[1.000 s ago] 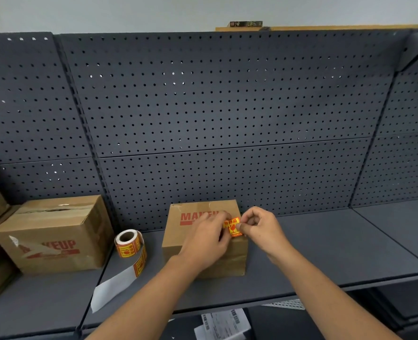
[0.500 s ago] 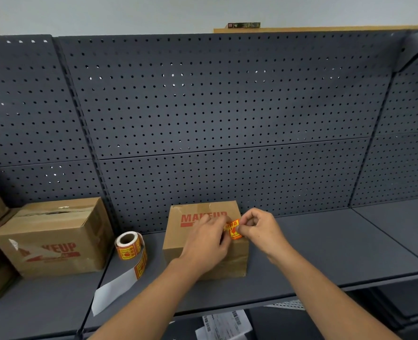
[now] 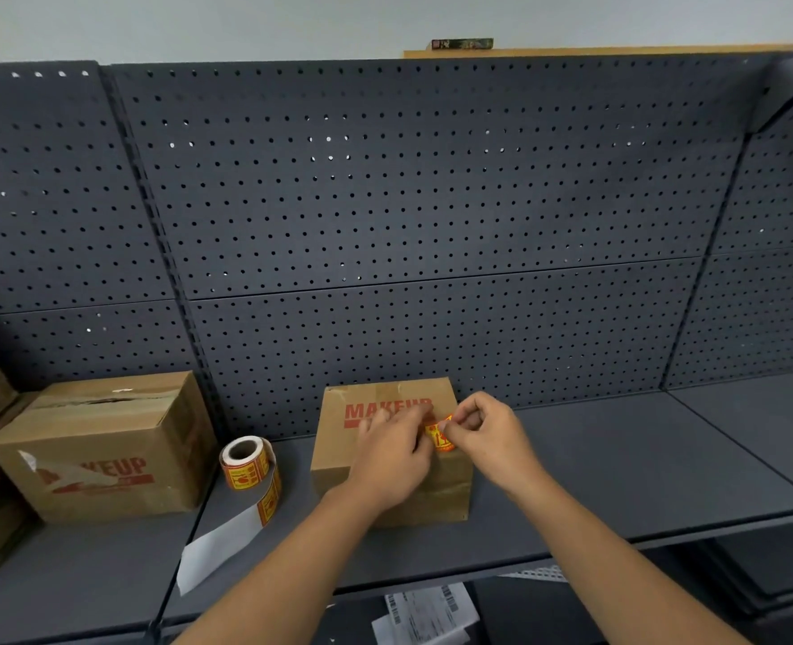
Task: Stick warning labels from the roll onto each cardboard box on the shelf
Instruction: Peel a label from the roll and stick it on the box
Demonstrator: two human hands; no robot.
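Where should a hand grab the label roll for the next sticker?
Probably across the label roll at its outer band, from above and the front: it sits tilted, core hole upward, and its backing strip trails forward, so the top is free.

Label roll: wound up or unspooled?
Partly unspooled: a strip trails from the label roll toward the shelf front edge, ending in bare white liner.

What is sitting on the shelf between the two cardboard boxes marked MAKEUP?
In the head view, the roll of warning labels sits there, nearer the left box, its white backing strip trailing toward the edge of the shelf.
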